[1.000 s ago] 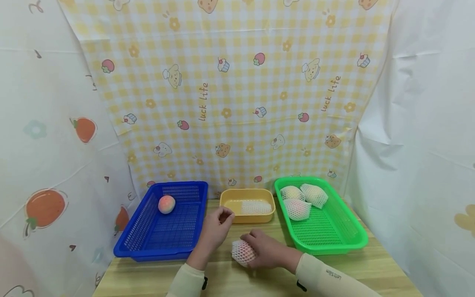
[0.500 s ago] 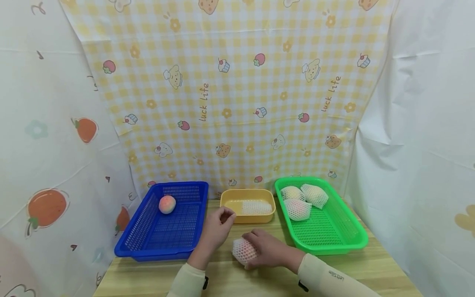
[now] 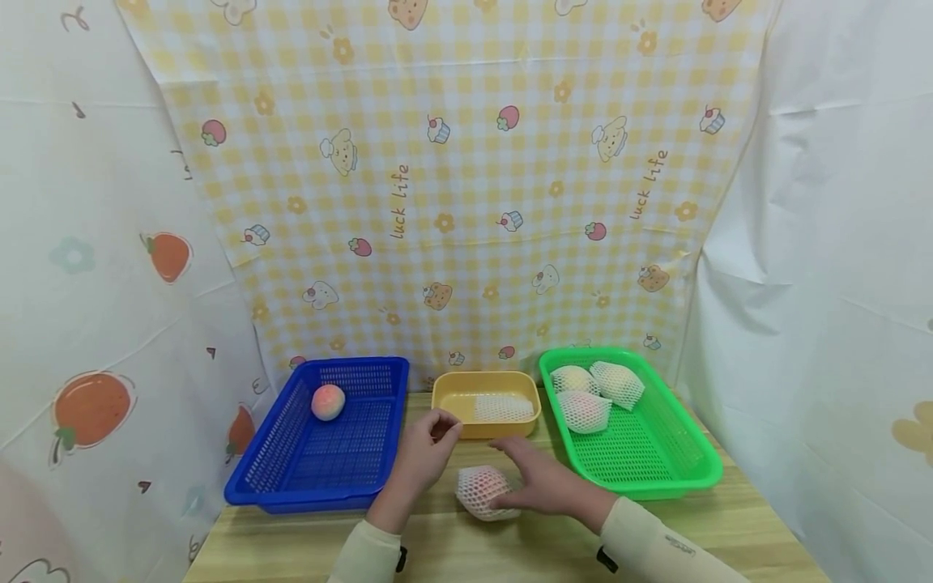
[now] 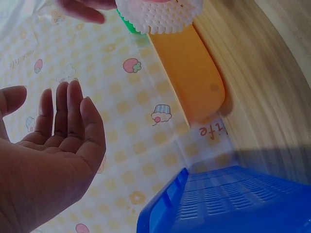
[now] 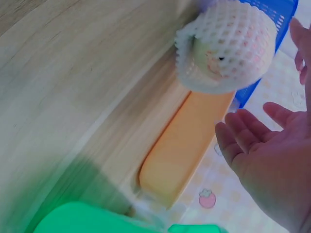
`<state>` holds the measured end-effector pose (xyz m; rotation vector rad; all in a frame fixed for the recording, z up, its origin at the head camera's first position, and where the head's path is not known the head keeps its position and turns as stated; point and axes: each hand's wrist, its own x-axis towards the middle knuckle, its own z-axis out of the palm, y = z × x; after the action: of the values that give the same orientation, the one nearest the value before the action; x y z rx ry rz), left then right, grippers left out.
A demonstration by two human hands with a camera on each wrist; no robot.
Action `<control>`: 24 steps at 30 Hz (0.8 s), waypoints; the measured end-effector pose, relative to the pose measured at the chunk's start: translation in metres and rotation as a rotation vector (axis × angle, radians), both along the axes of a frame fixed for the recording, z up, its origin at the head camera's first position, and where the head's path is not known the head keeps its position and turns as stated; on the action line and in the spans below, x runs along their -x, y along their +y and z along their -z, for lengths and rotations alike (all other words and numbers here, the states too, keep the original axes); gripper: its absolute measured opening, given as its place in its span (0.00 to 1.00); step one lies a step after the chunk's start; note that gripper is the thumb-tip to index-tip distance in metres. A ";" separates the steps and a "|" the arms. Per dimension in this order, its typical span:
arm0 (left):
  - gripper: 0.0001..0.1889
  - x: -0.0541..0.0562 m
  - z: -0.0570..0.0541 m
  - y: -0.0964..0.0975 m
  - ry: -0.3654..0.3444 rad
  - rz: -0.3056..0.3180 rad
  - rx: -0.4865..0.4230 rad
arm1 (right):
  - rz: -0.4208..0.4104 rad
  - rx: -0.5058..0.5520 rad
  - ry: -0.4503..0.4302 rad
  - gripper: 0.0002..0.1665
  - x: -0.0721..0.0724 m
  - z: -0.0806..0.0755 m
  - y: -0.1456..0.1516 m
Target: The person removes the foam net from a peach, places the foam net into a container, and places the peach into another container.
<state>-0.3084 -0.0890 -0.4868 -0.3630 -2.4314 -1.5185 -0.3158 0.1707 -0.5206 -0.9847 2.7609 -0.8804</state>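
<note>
A peach in a white foam net [image 3: 481, 491] sits on the table in front of me; in the right wrist view the net's open end [image 5: 187, 60] shows some of the fruit. My right hand [image 3: 547, 483] is just right of it, fingers and thumb spread and holding nothing. In the head view its thumb overlaps the net; whether they touch, I cannot tell. To the left of the netted peach, my left hand [image 3: 428, 445] is raised with loosely bent fingers and nothing in them, as the left wrist view [image 4: 63, 145] also shows.
A blue basket [image 3: 240, 483] at left holds one bare peach [image 3: 328, 402]. Between the baskets, a yellow tray [image 3: 452, 427] contains flat white foam netting [image 3: 503, 407]. Several netted fruits [image 3: 585, 410] lie in the green basket [image 3: 700, 465] at right. A checked cloth [image 3: 466, 178] hangs behind.
My right hand has let go of the netted peach, its fingers lifting and spreading away to the right. The peach stays on the table, and my left hand has hardly moved.
</note>
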 end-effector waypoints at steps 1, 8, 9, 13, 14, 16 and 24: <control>0.06 0.000 0.000 0.000 -0.004 -0.001 -0.002 | 0.003 0.021 -0.006 0.59 -0.001 -0.001 0.002; 0.06 -0.001 0.003 -0.003 -0.013 0.003 -0.006 | -0.002 0.115 -0.009 0.58 -0.002 -0.005 0.015; 0.05 -0.001 0.003 -0.004 -0.012 0.004 -0.006 | -0.002 0.125 -0.014 0.58 -0.002 -0.004 0.016; 0.05 -0.003 0.003 -0.005 -0.005 0.014 0.007 | 0.019 0.140 -0.052 0.57 -0.004 -0.003 0.018; 0.05 -0.003 0.004 -0.005 0.000 0.023 0.012 | 0.024 0.142 -0.067 0.57 -0.004 -0.002 0.018; 0.06 -0.005 0.005 -0.006 -0.001 0.046 0.032 | 0.034 0.140 -0.099 0.59 -0.005 0.001 0.019; 0.07 -0.017 0.012 -0.006 -0.070 0.097 0.132 | 0.022 0.096 -0.139 0.66 0.000 0.027 0.018</control>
<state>-0.2919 -0.0953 -0.4986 -0.4672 -2.6116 -1.4351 -0.3154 0.1887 -0.5473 -0.8720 2.6401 -1.0506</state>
